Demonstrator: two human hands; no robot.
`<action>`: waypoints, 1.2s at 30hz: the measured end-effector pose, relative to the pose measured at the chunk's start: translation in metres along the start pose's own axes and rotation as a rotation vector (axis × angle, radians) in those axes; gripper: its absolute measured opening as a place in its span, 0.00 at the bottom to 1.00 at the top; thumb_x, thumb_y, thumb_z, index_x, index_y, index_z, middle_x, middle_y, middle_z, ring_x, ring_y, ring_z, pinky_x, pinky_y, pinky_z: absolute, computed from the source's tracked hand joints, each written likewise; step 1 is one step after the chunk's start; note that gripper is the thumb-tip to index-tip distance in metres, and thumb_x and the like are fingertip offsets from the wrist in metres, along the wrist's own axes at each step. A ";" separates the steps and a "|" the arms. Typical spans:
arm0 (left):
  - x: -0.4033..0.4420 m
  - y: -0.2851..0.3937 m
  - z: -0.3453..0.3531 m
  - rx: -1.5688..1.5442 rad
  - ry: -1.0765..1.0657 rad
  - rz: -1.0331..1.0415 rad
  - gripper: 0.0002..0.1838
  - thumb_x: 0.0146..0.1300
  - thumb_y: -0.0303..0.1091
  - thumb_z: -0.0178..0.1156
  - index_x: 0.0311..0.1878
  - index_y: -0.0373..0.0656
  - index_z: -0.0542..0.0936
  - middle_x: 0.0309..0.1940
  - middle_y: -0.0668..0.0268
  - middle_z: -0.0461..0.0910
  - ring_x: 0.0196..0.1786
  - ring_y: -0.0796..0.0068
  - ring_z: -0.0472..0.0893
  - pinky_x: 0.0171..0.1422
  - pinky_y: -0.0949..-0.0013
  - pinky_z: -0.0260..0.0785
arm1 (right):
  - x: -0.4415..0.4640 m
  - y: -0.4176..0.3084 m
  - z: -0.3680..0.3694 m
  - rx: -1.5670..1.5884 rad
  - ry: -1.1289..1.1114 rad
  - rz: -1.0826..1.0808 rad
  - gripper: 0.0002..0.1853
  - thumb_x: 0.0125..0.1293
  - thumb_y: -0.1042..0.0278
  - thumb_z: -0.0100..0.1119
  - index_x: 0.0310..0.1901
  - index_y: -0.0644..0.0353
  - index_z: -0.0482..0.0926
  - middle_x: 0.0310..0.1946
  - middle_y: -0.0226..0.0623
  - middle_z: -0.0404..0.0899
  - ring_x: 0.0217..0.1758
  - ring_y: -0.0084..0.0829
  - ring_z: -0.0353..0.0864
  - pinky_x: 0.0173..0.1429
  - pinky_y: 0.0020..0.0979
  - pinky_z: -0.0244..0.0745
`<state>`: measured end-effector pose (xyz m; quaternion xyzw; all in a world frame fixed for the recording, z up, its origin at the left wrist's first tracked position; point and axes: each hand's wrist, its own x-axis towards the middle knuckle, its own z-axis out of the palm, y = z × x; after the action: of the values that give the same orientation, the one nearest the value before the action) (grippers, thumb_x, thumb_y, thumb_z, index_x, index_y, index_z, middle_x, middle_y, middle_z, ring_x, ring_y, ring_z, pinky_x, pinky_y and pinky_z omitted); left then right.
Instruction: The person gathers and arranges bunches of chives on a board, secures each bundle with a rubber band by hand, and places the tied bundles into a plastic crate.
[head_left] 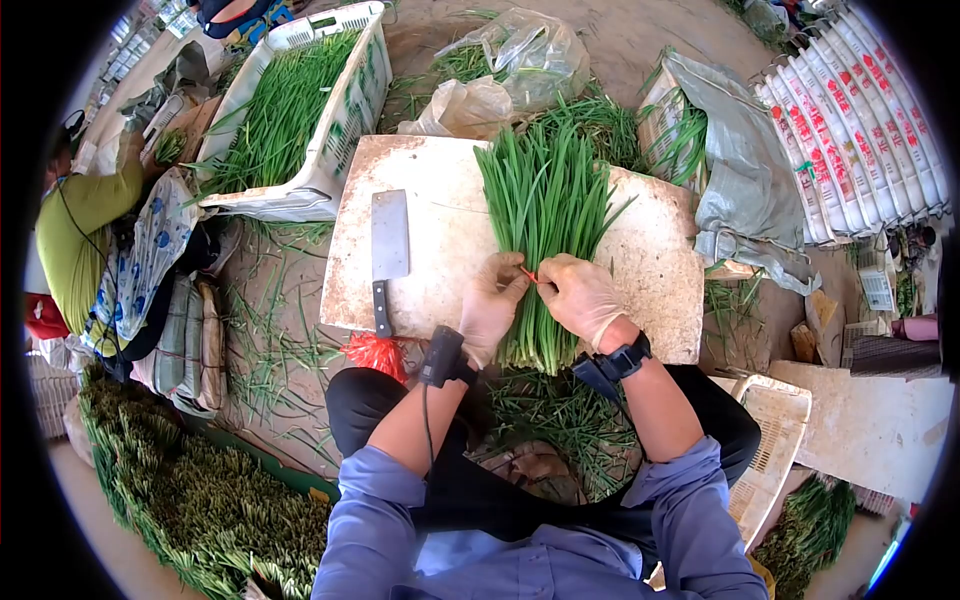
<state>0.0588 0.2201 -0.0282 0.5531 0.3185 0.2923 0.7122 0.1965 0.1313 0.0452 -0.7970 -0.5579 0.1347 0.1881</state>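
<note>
A thick bundle of green leafy stalks lies on the worn white board, its pale cut ends toward me. My gloved left hand rests at the bundle's left side, fingers closed on a red tie. From the right, my gloved right hand pinches the same tie over the stalks. Left of the bundle, a cleaver lies flat with its black handle toward me. Red string is heaped below the handle at the board's near edge.
A white crate of green stalks stands at upper left, near a person in a green top. Plastic bags lie beyond the board. Stacked white crates stand at right. Many bundles fill the lower left.
</note>
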 end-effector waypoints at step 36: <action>-0.031 -0.015 0.027 -0.220 -0.074 -0.249 0.26 0.81 0.37 0.63 0.76 0.40 0.75 0.65 0.64 0.82 0.59 0.76 0.81 0.66 0.71 0.75 | -0.062 0.070 0.048 1.394 0.505 0.457 0.02 0.77 0.76 0.65 0.44 0.57 0.83 0.36 0.19 0.79 0.39 0.16 0.73 0.48 0.23 0.72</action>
<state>0.0617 0.1769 -0.0340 0.4383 0.3243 0.2142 0.8105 0.2137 0.0587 -0.0286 -0.5963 -0.1064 0.3044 0.7351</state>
